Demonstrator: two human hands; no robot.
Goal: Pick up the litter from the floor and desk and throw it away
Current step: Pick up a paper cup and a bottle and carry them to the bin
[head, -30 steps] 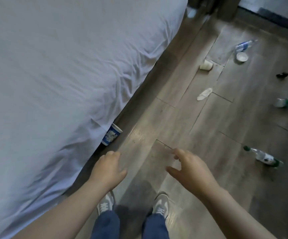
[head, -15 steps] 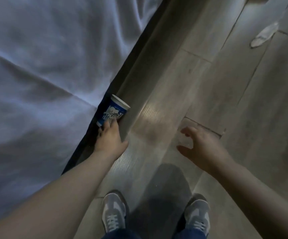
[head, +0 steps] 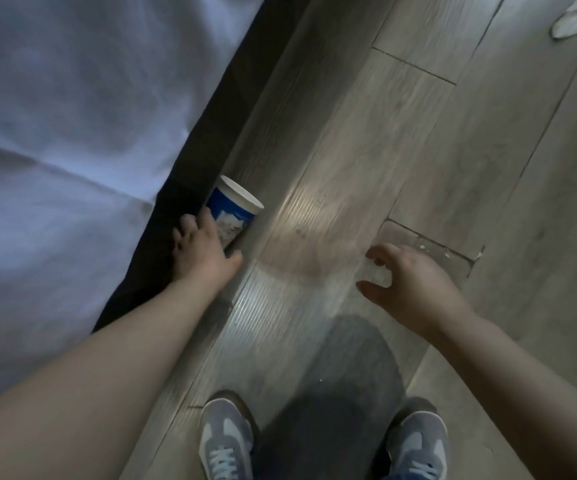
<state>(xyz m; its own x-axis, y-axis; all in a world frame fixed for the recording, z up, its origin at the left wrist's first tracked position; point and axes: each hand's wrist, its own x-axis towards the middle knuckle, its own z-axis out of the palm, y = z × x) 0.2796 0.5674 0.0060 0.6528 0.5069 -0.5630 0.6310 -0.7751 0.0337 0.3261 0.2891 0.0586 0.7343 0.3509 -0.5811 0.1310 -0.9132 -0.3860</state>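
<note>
A grey wood-plank floor (head: 418,150) runs alongside a bed (head: 72,133), whose white sheet hangs over a dark base. One blue-and-white paper cup (head: 237,213) lies tipped on its side on the floor, right against the bed's base, its white rim pointing away from the bed. The left hand (head: 202,252) grips the cup, with fingers (head: 188,225) curled over its body and the thumb at its bottom end; the fingertips are lost in the shadow under the bed. The right hand (head: 415,285) hovers above the floor well out from the bed, fingers apart and loosely bent, holding nothing. One white scrap (head: 574,15) lies far from the bed, cut off by the frame, too blurred to identify. Two grey shoes (head: 226,441) are partly cropped.
</note>
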